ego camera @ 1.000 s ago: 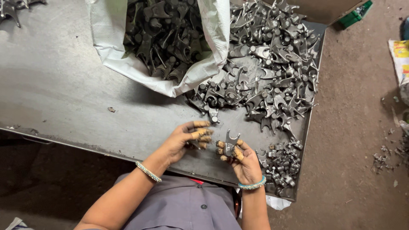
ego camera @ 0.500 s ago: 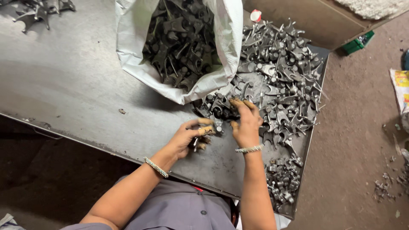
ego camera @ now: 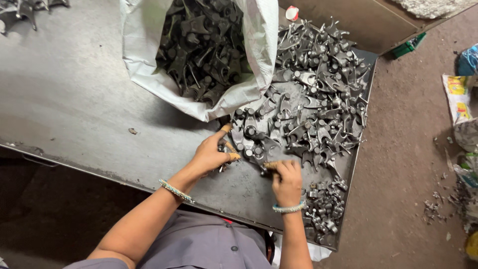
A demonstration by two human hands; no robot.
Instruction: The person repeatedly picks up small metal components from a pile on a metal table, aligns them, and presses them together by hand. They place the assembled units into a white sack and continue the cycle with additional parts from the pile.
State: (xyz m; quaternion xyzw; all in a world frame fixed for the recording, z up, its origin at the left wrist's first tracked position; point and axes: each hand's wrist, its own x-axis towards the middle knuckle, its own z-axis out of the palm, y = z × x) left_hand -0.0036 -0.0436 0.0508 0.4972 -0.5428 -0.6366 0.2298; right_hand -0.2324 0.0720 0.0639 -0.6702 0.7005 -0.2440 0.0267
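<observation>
A white woven sack lies open in the upper middle of the frame, its mouth toward the viewer and full of dark forged metal parts. To its right, a loose pile of the same grey forked parts spreads over the steel table toward the right edge. A smaller heap sits at the lower right corner of the table. A few more parts lie at the upper left corner.

At the upper right, a brown box rests beyond the table with a small red-and-white cap by its left side and a green packet at its lower edge. On the dirt floor at the far right lie a flat white wrapper with yellow and red print and a blue bag above it.

The left hand sits at the near edge of the pile, just below the sack's mouth, fingers curled with the tips touching the nearest parts; whether it grips one I cannot tell. The right hand rests just right of it, fingers bent down and pinching a part at the pile's lower edge. Both wrists wear beaded bangles.
</observation>
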